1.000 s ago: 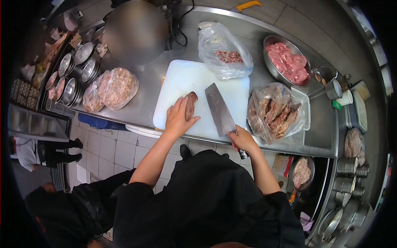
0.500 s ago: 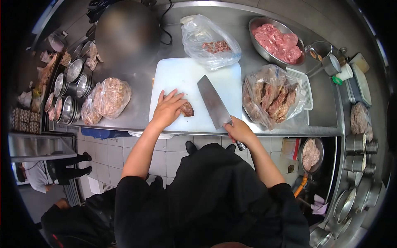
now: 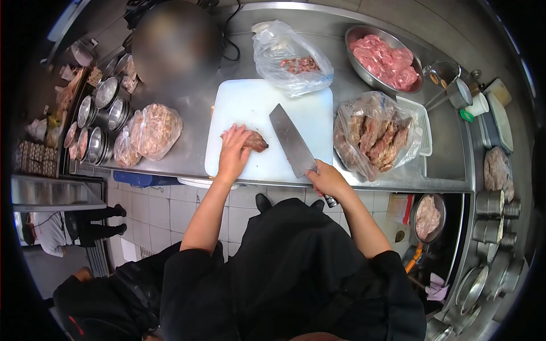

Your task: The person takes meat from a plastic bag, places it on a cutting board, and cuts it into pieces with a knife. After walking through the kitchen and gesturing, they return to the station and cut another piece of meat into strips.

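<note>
1. Note the right hand (image 3: 327, 178) at the near edge of the cutting board (image 3: 244, 96), clenched around the handle of the cleaver (image 3: 293, 142).
2. Note the left hand (image 3: 232, 150) over the left half of the board, grasping the meat piece (image 3: 257, 141) from above: fingers across the top, thumb at the near side.
3. Locate the meat piece directly under the left hand, touching; to the left of the right hand and farther out.
4. Read the long axis as roughly side to side, exposed end to the right, facing the blade and angled slightly nearer.
5. Observe the blade slanting outward and left, apart from that end. Contact between blade and board: cannot tell.
6. Find a bag of meat strips (image 3: 375, 136) right of the board.
7. Farther out, find a clear bag (image 3: 293, 59) overlapping the board's far edge, and a metal bowl (image 3: 364, 68) beyond, to the right.
</note>
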Action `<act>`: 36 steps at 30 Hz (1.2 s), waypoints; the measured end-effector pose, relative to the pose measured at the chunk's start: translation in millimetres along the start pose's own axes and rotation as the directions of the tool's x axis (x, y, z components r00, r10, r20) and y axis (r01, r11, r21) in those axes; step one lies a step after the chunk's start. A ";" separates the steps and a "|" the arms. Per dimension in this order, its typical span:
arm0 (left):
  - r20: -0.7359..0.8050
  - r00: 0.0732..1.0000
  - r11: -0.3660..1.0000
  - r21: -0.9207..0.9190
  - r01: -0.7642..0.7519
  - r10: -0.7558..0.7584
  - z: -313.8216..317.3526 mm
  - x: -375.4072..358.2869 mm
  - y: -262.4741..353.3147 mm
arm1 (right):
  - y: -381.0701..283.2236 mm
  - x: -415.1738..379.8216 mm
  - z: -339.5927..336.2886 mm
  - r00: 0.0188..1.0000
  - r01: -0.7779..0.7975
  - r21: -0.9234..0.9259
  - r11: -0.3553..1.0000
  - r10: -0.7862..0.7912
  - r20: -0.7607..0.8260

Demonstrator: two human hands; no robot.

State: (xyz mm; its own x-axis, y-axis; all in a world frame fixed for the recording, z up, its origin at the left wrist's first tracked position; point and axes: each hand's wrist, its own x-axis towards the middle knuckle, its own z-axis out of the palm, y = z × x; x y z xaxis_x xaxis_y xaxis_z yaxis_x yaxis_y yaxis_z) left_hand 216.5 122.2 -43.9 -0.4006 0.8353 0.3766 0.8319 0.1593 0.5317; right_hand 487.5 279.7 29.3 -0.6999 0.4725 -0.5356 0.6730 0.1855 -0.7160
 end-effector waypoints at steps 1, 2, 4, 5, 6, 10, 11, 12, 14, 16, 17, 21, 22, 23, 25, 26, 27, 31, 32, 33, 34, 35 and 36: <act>0.079 0.997 0.996 0.086 -0.018 0.011 -1.5 1.2 4.1 | -1.4 -0.2 -0.6 1.000 0.007 -0.023 1.000 -0.007 -0.001; 0.075 0.997 0.996 0.086 -0.014 0.007 -5.1 2.3 6.8 | -2.8 0.0 -1.1 1.000 0.008 -0.027 1.000 -0.008 0.001; 0.126 0.992 1.000 -0.021 -0.003 0.006 -11.0 4.5 9.2 | -5.4 1.0 -1.3 1.000 -0.004 -0.072 0.997 0.005 0.010; 0.122 0.993 1.000 -0.020 0.000 0.002 -10.3 5.0 9.2 | -6.0 1.3 -0.7 1.000 -0.001 -0.076 0.997 0.002 0.013; 0.022 1.000 1.000 -0.001 0.011 -0.011 -8.7 6.7 10.8 | -6.5 1.9 -0.1 1.000 0.011 -0.114 0.993 -0.010 0.005; -0.079 0.990 0.974 0.188 0.129 -0.116 -0.3 17.4 25.1 | -13.5 2.0 -2.4 0.999 0.034 -0.216 0.976 -0.029 0.025; -0.082 0.989 0.974 0.186 0.133 -0.119 6.0 17.9 24.7 | -16.8 0.5 -4.1 0.999 0.034 -0.221 0.975 -0.029 0.026; -0.157 0.985 0.966 0.235 0.104 -0.068 14.3 17.9 22.3 | -23.4 -2.7 -6.5 0.999 0.017 -0.227 0.974 -0.008 0.038; -0.230 0.973 0.952 0.288 0.102 -0.034 27.2 15.5 14.6 | -27.8 -3.1 -7.3 0.999 -0.003 -0.238 0.971 0.016 0.052; -0.217 0.974 0.946 0.299 0.125 -0.060 29.5 14.4 15.8 | -27.8 -4.5 -5.4 0.996 0.051 -0.441 0.896 -0.080 -0.047; -0.200 0.977 0.939 0.315 0.136 -0.074 29.4 14.7 15.6 | -29.7 -6.5 -5.8 0.996 0.055 -0.444 0.894 -0.081 -0.040; -0.130 0.982 0.925 0.336 0.175 -0.138 28.7 17.5 17.9 | -49.9 -26.9 -16.6 0.970 0.163 -0.583 0.796 -0.238 -0.054; -0.124 0.982 0.924 0.340 0.177 -0.142 29.1 17.2 18.0 | -52.5 -30.8 -19.0 0.954 0.208 -0.629 0.749 -0.297 -0.038; -0.118 0.982 0.922 0.344 0.177 -0.144 29.9 17.6 18.0 | -55.4 -33.6 -21.0 0.955 0.205 -0.629 0.750 -0.295 -0.040; -0.132 0.981 0.925 0.337 0.176 -0.139 30.6 17.5 18.6 | -61.1 -37.5 -23.9 0.962 0.224 -0.677 0.701 -0.270 0.039; -0.147 0.980 0.926 0.332 0.178 -0.135 31.0 17.1 17.6 | -64.0 -38.7 -24.7 0.963 0.223 -0.677 0.702 -0.266 0.041; -0.144 0.980 0.926 0.330 0.181 -0.141 31.2 17.2 16.5 | -66.9 -39.3 -25.3 0.964 0.225 -0.679 0.699 -0.259 0.053; -0.162 0.975 0.938 0.285 0.197 -0.155 35.0 15.6 13.5 | -74.9 -36.1 -26.0 0.965 0.245 -0.673 0.698 -0.240 0.102; -0.167 0.973 0.943 0.265 0.202 -0.161 35.8 15.6 12.4 | -73.6 -31.7 -25.2 0.966 0.247 -0.669 0.701 -0.235 0.110; -0.162 0.972 0.941 0.268 0.207 -0.168 35.8 16.4 11.8 | -71.6 -25.3 -24.3 0.966 0.251 -0.648 0.719 -0.231 0.119; -0.173 0.972 0.944 0.262 0.202 -0.161 35.1 17.2 12.1 | -70.2 -18.0 -21.6 0.965 0.257 -0.626 0.736 -0.227 0.129; -0.183 0.971 0.946 0.256 0.197 -0.153 34.1 16.6 12.1 | -68.0 -6.4 -14.0 0.965 0.260 -0.622 0.739 -0.224 0.137; -0.179 0.970 0.949 0.240 0.203 -0.162 33.8 17.2 11.2 | -65.2 9.3 -3.5 0.968 0.247 -0.591 0.768 -0.221 0.119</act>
State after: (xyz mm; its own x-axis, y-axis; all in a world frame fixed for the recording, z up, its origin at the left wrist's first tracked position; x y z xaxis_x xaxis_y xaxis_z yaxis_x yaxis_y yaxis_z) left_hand 231.9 156.2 -57.1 -0.5927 0.6904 0.4149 0.8004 0.4475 0.3988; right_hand 437.9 275.0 72.5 -0.8544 0.3144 -0.4136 0.4849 0.7684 -0.4176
